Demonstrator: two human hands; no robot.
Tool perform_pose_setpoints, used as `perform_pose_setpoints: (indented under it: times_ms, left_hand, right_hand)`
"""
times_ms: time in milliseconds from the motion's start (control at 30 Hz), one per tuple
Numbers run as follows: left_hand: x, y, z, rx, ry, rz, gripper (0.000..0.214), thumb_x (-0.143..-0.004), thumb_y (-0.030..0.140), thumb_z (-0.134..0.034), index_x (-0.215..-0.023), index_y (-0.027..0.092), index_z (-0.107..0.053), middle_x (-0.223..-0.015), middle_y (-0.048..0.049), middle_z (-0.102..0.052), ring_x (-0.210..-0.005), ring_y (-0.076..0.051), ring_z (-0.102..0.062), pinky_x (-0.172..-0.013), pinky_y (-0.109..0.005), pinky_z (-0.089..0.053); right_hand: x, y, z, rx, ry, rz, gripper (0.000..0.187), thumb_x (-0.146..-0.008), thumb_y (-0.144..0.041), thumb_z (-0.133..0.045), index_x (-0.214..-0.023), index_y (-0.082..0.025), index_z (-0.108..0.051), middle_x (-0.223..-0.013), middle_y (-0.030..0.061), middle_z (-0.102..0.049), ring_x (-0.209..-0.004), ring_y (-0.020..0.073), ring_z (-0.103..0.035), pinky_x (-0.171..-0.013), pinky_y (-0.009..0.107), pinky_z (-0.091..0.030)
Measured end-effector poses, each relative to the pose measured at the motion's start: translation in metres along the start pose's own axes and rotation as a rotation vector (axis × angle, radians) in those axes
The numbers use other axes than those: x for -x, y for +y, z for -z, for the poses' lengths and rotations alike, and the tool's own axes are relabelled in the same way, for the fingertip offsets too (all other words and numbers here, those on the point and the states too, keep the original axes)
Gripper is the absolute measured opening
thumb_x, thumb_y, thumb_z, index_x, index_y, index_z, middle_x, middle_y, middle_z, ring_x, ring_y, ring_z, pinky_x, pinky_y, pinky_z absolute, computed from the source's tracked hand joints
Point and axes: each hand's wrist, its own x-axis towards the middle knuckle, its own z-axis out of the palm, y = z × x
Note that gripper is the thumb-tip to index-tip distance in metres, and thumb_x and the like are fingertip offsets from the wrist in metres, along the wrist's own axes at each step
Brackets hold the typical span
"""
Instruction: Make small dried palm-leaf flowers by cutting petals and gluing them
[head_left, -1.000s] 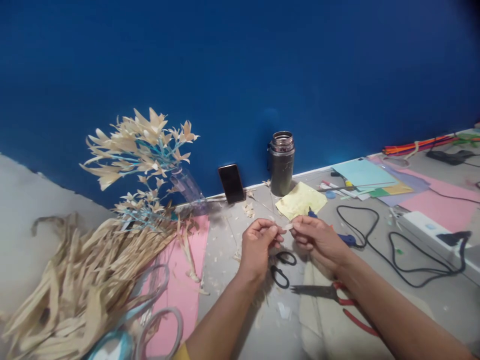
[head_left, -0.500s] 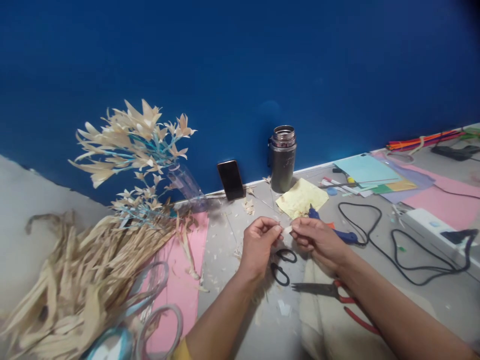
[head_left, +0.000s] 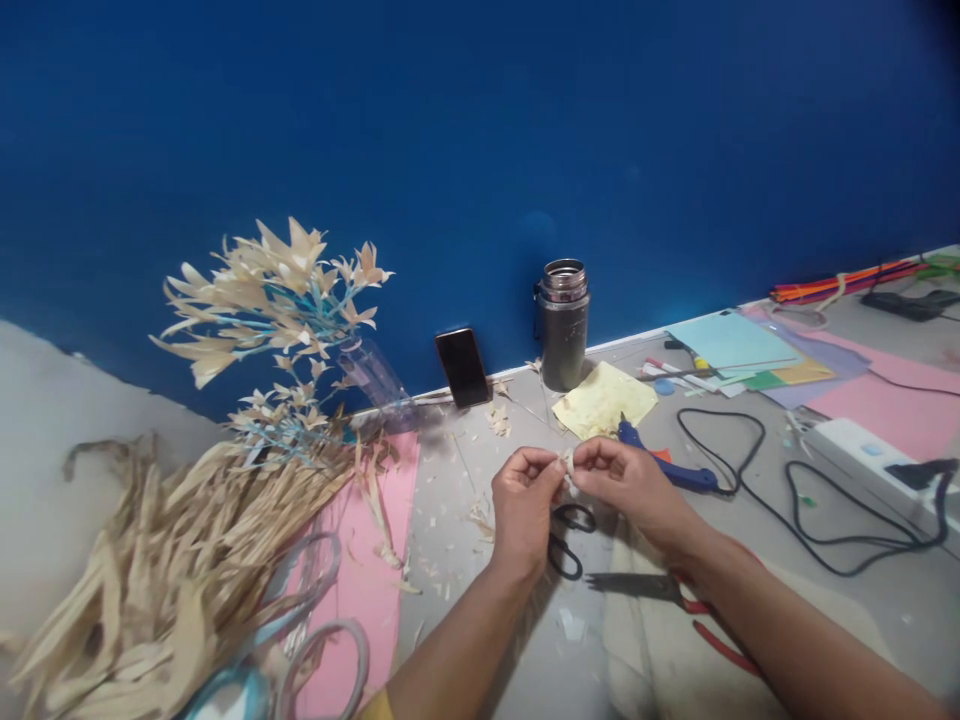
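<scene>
Over the middle of the table, my left hand (head_left: 527, 505) and my right hand (head_left: 626, 487) meet fingertip to fingertip. Both are closed in a pinch on a small pale piece of corn husk (head_left: 568, 462), mostly covered by the fingers. Black-handled scissors (head_left: 568, 540) lie just below my hands. Red-handled scissors (head_left: 637, 587) rest under my right forearm, partly hidden by it. Behind my right hand is a blue glue gun (head_left: 686, 474) with its black cord, its nozzle close to a yellow paper sheet (head_left: 604, 398).
Dried corn husks (head_left: 142, 570) are heaped at left on pink paper (head_left: 382, 600), near tape rolls (head_left: 326, 665). Husk flowers (head_left: 277, 290) lean in a clear bottle (head_left: 375, 375). A phone (head_left: 463, 367) and an open flask (head_left: 565, 325) stand by the wall. A power strip (head_left: 862, 450) lies at right.
My right hand has moved slightly left and its fingers have drawn closer to my left hand's. The pale piece between them shows less. The view has shifted slightly.
</scene>
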Motion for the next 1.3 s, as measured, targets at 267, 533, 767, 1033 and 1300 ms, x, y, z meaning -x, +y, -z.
perform_pose_setpoints:
  times_ms: [267,533,767,1033,1300]
  left_hand:
    - [0.0,0.001,-0.001,0.138,-0.015,0.06,0.029,-0.065,0.028,-0.084,-0.078,0.017,-0.062,-0.07,-0.0007,-0.067,-0.059,-0.009,-0.058,-0.054,-0.018,-0.042]
    - [-0.001,0.001,-0.001,0.253,-0.074,0.114,0.033,-0.062,0.023,-0.086,-0.079,0.015,-0.059,-0.073,-0.0043,-0.073,-0.062,-0.012,-0.065,-0.063,-0.023,-0.051]
    - [0.003,-0.004,-0.001,0.251,-0.092,0.147,0.036,-0.062,0.027,-0.087,-0.081,0.016,-0.058,-0.072,-0.0046,-0.072,-0.061,-0.013,-0.065,-0.064,-0.026,-0.052]
    - [-0.001,0.007,0.007,0.005,-0.023,0.065,0.023,-0.066,0.027,-0.083,-0.075,0.017,-0.065,-0.075,-0.0029,-0.067,-0.065,-0.011,-0.061,-0.06,-0.021,-0.046]
    - [0.003,0.008,0.009,-0.07,-0.071,0.085,0.021,-0.066,0.027,-0.081,-0.077,0.017,-0.065,-0.065,-0.002,-0.064,-0.06,-0.012,-0.059,-0.056,-0.021,-0.042]
  right_hand:
    - [0.002,-0.005,-0.001,0.104,0.148,0.098,0.022,-0.07,-0.04,-0.079,-0.075,-0.019,-0.072,-0.07,0.0021,-0.067,-0.064,0.0157,-0.055,-0.061,0.029,-0.043]
    - [0.001,0.0,0.0,0.06,0.079,0.014,0.021,-0.072,-0.037,-0.076,-0.076,-0.019,-0.068,-0.06,-0.0034,-0.057,-0.053,0.0098,-0.041,-0.051,0.025,-0.031]
    - [0.002,-0.001,0.0,0.138,0.115,0.142,0.021,-0.073,-0.04,-0.076,-0.077,-0.02,-0.07,-0.074,0.0004,-0.065,-0.061,0.0133,-0.049,-0.056,0.027,-0.038]
    - [0.004,0.002,0.001,0.205,0.059,0.152,0.023,-0.076,-0.041,-0.075,-0.085,-0.02,-0.071,-0.073,0.0007,-0.066,-0.062,0.015,-0.055,-0.057,0.028,-0.044]
    - [0.007,0.002,0.0,0.282,-0.008,0.192,0.028,-0.077,-0.029,-0.069,-0.103,-0.02,-0.065,-0.075,0.0002,-0.066,-0.068,0.0166,-0.062,-0.062,0.028,-0.048]
